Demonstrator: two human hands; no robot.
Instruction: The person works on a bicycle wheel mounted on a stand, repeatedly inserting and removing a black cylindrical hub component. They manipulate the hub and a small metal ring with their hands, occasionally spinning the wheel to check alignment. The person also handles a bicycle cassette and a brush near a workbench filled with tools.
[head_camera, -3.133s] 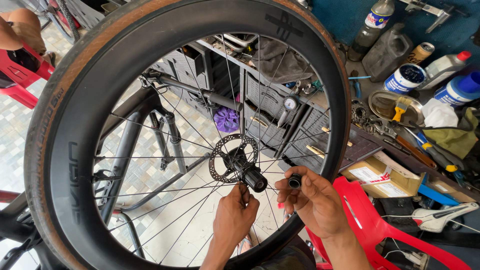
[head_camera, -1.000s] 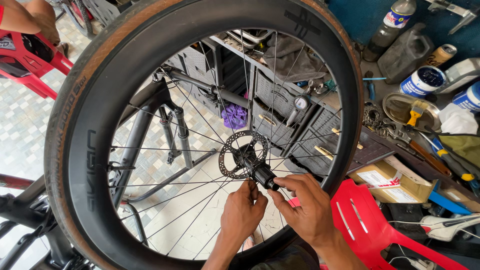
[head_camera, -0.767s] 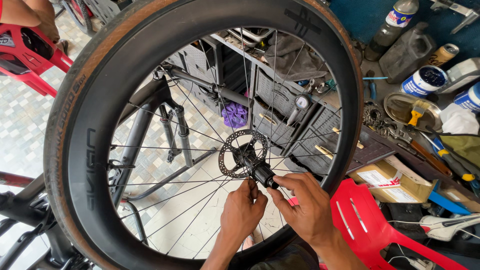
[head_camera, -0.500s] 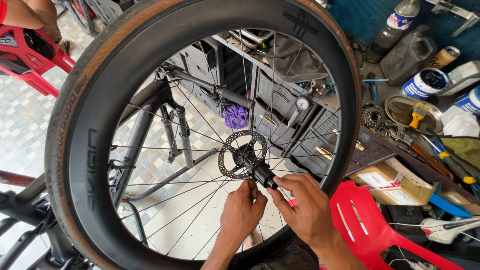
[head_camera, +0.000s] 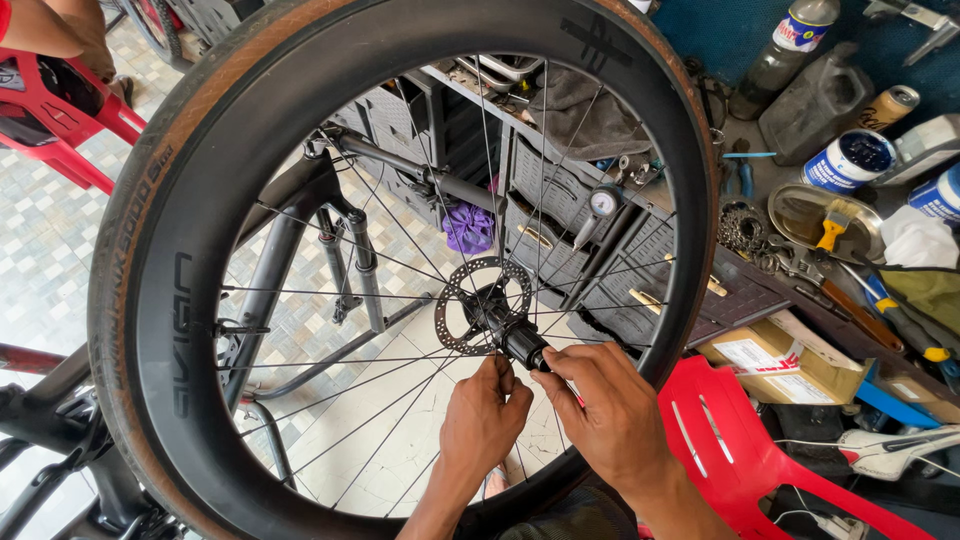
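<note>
A large bicycle wheel (head_camera: 150, 300) with a black deep rim and tan-walled tyre stands upright in front of me. At its centre sit a black hub (head_camera: 515, 340) and a silver perforated brake disc (head_camera: 470, 310). My left hand (head_camera: 485, 420) reaches through the spokes and its fingertips pinch the near end of the hub. My right hand (head_camera: 615, 410) is closed over the same hub end from the right, and hides whatever small part is between its fingers.
A black bike frame (head_camera: 300, 240) stands behind the wheel. A red plastic chair (head_camera: 740, 450) is at lower right. The cluttered bench on the right holds cans (head_camera: 850, 160), a bottle (head_camera: 785, 50), a brush in a dish (head_camera: 825, 215), cardboard boxes (head_camera: 790, 355). Another person sits on a red chair (head_camera: 60, 110) at upper left.
Three seconds ago my right hand held a small dark part away from the hub; both hands have since come together on the hub end and stay there.
</note>
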